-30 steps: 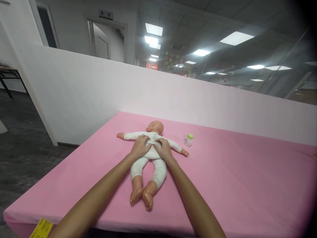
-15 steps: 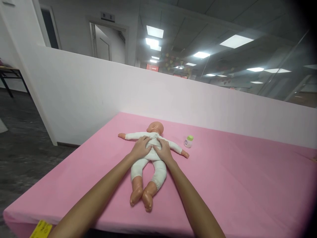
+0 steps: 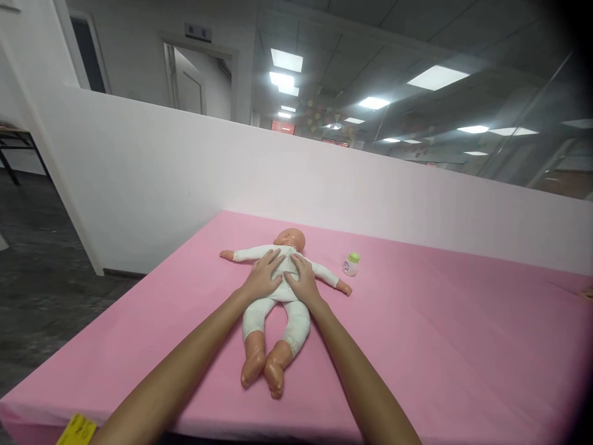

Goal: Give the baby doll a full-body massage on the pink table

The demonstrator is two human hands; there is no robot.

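Doll (image 3: 281, 293) flat on worktop (image 3: 417, 334), feet (image 3: 275, 377) toward near edge. Left hand (image 3: 264, 276) and right hand (image 3: 303, 281) rest on torso (image 3: 288, 267), fingers loosely spread, pinching nothing. Probably light; clothed body likely soft, grippy; bare head (image 3: 293, 237) looks stiffer, slicker. Best hold: torso sides. Jar (image 3: 351, 266) near outstretched arm (image 3: 325, 273).

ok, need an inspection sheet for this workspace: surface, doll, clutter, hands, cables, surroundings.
Surface: pink table cover, lightly creased at the right.
Doll: the doll lies with arms spread, head toward the wall.
Clutter: green-lidded jar beside the doll's arm, on the right; yellow label at the near left edge.
Hands: left hand and right hand rest on the doll's torso, fingers extended.
Cables: nothing seen.
Surroundings: low white wall behind; open doorway and ceiling lights beyond.
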